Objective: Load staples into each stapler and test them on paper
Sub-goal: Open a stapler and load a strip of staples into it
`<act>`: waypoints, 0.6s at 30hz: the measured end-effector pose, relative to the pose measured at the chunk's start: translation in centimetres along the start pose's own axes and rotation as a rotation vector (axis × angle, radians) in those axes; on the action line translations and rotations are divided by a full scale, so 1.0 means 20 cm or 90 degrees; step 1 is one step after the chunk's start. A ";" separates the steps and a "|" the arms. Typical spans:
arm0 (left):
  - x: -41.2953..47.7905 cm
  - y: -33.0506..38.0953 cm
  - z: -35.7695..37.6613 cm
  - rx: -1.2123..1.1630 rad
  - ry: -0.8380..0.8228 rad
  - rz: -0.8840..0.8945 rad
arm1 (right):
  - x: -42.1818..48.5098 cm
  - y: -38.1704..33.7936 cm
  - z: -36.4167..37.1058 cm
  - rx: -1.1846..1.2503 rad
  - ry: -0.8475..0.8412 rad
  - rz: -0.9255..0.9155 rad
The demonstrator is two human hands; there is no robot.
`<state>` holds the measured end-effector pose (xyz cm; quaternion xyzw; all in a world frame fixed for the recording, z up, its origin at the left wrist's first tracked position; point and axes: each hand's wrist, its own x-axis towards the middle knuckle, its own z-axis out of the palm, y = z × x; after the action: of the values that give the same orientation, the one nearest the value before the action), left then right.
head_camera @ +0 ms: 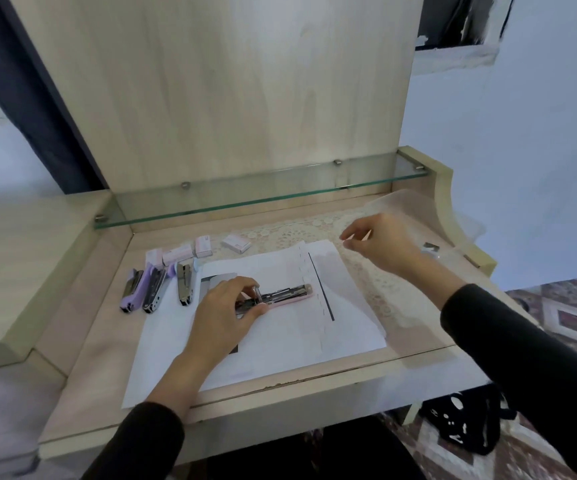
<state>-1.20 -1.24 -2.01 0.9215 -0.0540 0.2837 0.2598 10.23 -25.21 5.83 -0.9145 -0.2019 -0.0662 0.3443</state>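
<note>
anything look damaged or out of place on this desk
The desk's front edge is chipped, its veneer flaking just below the paper. The pink stapler, held by the left hand, lies swung open flat, but that fits loading, not damage.

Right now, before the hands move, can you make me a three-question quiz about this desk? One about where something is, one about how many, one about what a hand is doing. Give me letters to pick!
1. Where is the pink stapler? A in a drawer; B on the paper; C in a cup.
2. How many other staplers does no hand touch? A one; B six; C three.
3. What is the left hand doing? A holding the pink stapler; B waving; C holding a pen.

Answers:
1 B: it lies on the white sheet.
2 C: three sit in a row to its left.
3 A: its fingers curl round the stapler's end.
</note>
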 end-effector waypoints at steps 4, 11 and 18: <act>0.04 0.00 -0.03 -0.031 -0.066 -0.047 | -0.08 -0.09 0.20 0.020 -0.082 -0.056; 0.22 -0.03 -0.20 -0.095 -0.289 -0.178 | -0.13 -0.13 0.32 -0.049 -0.096 -0.131; 0.47 -0.21 -0.20 0.052 -0.178 -0.168 | -0.14 -0.11 0.37 -0.085 -0.126 -0.214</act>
<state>5.67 4.90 4.09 0.9607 0.0432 0.1185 0.2474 6.63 -19.76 0.73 -0.8907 -0.3798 -0.0462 0.2454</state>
